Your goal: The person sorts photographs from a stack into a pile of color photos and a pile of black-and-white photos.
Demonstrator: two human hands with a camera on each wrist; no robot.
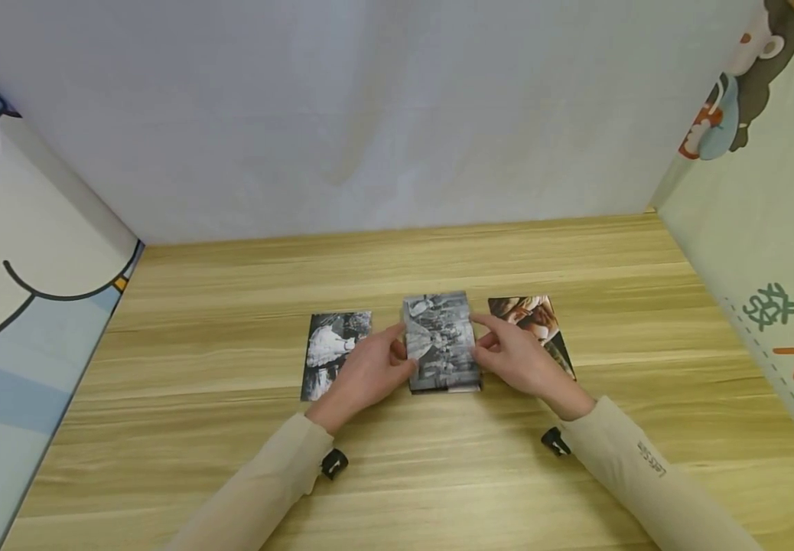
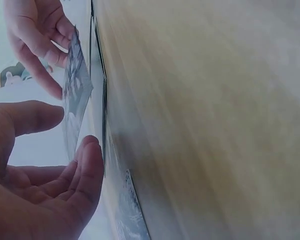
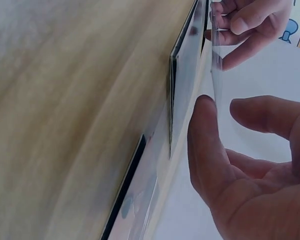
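Left hand [image 1: 368,373] pinches left edge, right hand [image 1: 515,356] pinches right edge of black-and-white rectangular photo print [image 1: 440,342], so it lifts level | print above stacked prints, mid pale wooden counter [image 1: 232,474] | flanking: monochrome print [image 1: 333,348], colour print [image 1: 533,321], flat.

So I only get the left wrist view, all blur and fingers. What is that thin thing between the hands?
Observer: A black-and-white photo, held by its side edges above a wooden table.
Visitor: Which hand has it?
Observer: Both: the left hand on its left edge, the right hand on its right edge.
Visitor: Anything else lying there?
Observer: Two more photos: a black-and-white one to the left, a colour one to the right, partly under the right hand.
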